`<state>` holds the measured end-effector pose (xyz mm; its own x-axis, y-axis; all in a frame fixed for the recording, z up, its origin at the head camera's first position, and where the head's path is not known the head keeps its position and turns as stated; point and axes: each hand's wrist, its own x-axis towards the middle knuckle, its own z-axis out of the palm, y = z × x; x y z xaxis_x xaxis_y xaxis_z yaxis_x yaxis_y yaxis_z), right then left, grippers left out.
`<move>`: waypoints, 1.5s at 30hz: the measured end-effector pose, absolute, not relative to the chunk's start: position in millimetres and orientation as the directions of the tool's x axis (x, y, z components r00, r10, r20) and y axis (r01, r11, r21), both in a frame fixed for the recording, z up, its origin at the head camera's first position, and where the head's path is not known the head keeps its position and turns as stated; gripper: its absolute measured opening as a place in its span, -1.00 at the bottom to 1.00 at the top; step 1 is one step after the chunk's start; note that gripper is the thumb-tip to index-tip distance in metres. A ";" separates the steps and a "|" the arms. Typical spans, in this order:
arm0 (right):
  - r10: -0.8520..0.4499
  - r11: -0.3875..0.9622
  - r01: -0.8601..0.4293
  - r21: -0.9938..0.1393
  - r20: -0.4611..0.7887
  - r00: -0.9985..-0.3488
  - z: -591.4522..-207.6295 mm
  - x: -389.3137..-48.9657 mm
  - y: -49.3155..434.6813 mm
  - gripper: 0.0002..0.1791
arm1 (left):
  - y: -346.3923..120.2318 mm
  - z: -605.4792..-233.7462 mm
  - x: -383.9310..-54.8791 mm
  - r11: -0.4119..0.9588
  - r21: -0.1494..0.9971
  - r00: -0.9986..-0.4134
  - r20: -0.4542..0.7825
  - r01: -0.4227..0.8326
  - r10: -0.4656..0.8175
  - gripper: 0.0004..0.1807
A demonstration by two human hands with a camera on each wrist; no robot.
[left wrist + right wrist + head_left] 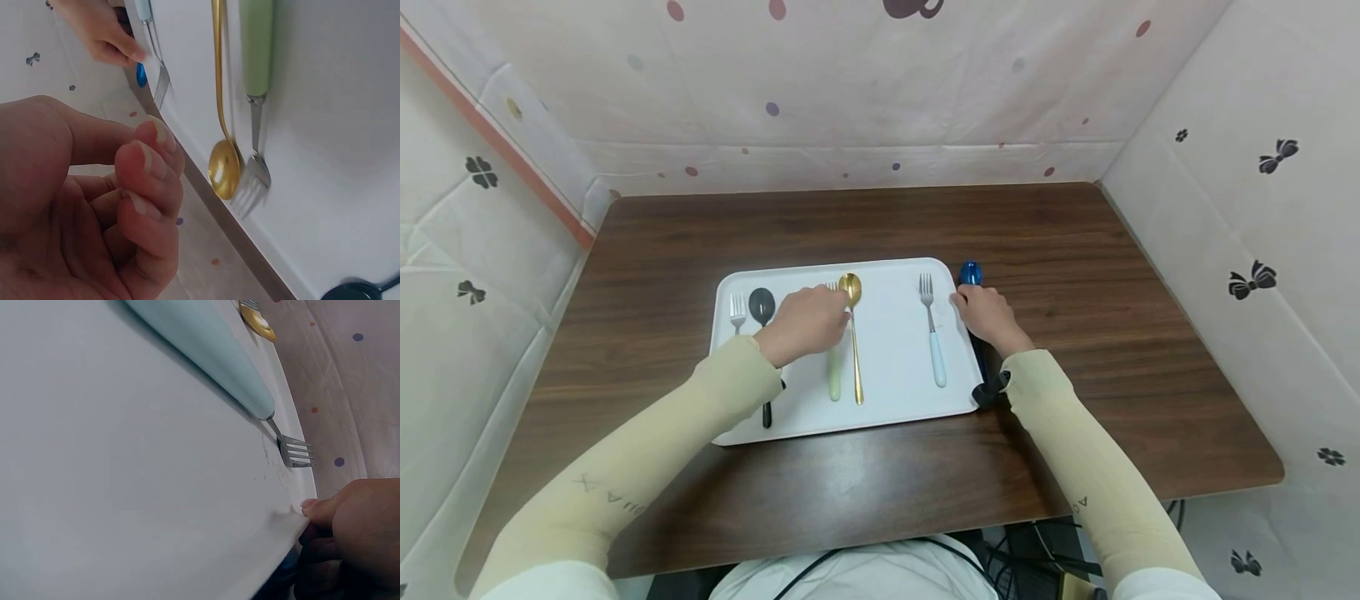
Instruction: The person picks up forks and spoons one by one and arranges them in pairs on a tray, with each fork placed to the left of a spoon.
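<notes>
A white tray (895,350) lies on the table, bearing forks and spoons in a spread row. Over its left half hovers my left hand (811,321), fingers loosely curled and holding nothing in the left wrist view. Nearest to it are a green-handled fork (256,56) and a gold spoon (224,169). My right hand (988,317) pinches the tray's right rim; in the right wrist view its thumb (319,512) presses the edge, the other fingers curled below. Beside this hand is a blue spoon (971,272), partly hidden. A fork with a light blue handle (937,358) lies inside the rim.
At the tray's left are a black spoon (762,306) and another fork (737,310), its handle hidden by my left arm. The brown table (850,225) meets patterned curtains (850,100) at the back and sides. Cables (1000,558) hang below its front edge.
</notes>
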<state>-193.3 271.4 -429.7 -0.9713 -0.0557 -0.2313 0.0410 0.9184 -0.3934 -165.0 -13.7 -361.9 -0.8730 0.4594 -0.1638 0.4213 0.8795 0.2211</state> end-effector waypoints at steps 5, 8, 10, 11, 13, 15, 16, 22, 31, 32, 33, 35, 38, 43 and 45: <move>-0.056 0.918 0.041 -0.394 -0.232 -0.971 -430.1 -193.5 271.5 -0.53 | -28.9 -364.2 -163.5 0.879 0.232 -0.882 -0.134 0.416 0.453 -0.79; -0.058 0.918 0.038 -0.395 -0.230 -0.971 -430.3 -193.5 271.8 -0.54 | -37.3 -364.3 -161.7 0.883 0.223 -0.886 -0.127 0.413 0.447 -0.78; -0.061 0.917 0.036 -0.397 -0.228 -0.972 -430.1 -193.4 272.0 -0.54 | -42.3 -363.9 -160.5 0.890 0.213 -0.890 -0.133 0.404 0.436 -0.79; -0.061 0.916 0.036 -0.399 -0.227 -0.972 -430.1 -193.4 272.2 -0.55 | -44.4 -363.7 -160.0 0.893 0.210 -0.892 -0.138 0.398 0.430 -0.79; -0.060 0.915 0.038 -0.402 -0.229 -0.972 -430.2 -193.5 272.7 -0.55 | -48.1 -363.1 -159.0 0.899 0.203 -0.895 -0.149 0.388 0.420 -0.80; -0.059 0.914 0.041 -0.404 -0.230 -0.971 -430.2 -193.5 273.1 -0.56 | -51.6 -362.9 -158.1 0.904 0.198 -0.899 -0.154 0.379 0.410 -0.79; -0.058 0.914 0.042 -0.404 -0.232 -0.971 -430.3 -193.5 273.2 -0.56 | -53.1 -363.0 -157.7 0.906 0.198 -0.901 -0.156 0.374 0.406 -0.79; -0.056 0.915 0.046 -0.401 -0.238 -0.970 -430.4 -193.3 273.2 -0.55 | -62.8 -365.2 -156.0 0.921 0.199 -0.914 -0.168 0.336 0.370 -0.78; -0.059 0.917 0.042 -0.396 -0.239 -0.969 -430.3 -193.1 273.0 -0.55 | -80.5 -367.1 -153.7 0.946 0.183 -0.931 -0.201 0.269 0.304 -0.71; -0.060 0.917 0.041 -0.396 -0.239 -0.969 -430.3 -193.3 273.0 -0.55 | -83.0 -367.2 -153.3 0.946 0.188 -0.933 -0.198 0.263 0.299 -0.71; -0.060 0.917 0.041 -0.396 -0.239 -0.969 -430.3 -193.4 272.8 -0.56 | -85.6 -367.3 -153.0 0.947 0.196 -0.936 -0.196 0.256 0.294 -0.71; -0.059 0.917 0.042 -0.396 -0.240 -0.969 -430.2 -193.6 272.5 -0.56 | -90.6 -366.9 -152.3 0.947 0.211 -0.940 -0.191 0.243 0.284 -0.71; -0.059 0.918 0.042 -0.395 -0.241 -0.969 -430.0 -193.9 272.2 -0.55 | -98.8 -366.8 -151.6 0.949 0.226 -0.943 -0.200 0.218 0.265 -0.71; -0.058 0.918 0.042 -0.394 -0.237 -0.970 -429.9 -194.1 272.1 -0.55 | -110.5 -367.6 -151.7 0.953 0.231 -0.944 -0.217 0.196 0.247 -0.70; -0.056 0.917 0.044 -0.396 -0.238 -0.970 -429.8 -194.1 272.0 -0.55 | -114.6 -368.5 -151.7 0.953 0.239 -0.944 -0.223 0.188 0.242 -0.70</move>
<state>-194.1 272.0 -429.8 -0.9697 -0.0565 -0.2375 0.0436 0.9172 -0.3961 -151.7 -114.6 -368.5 -0.9443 0.2421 -0.2229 0.1878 0.9526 0.2393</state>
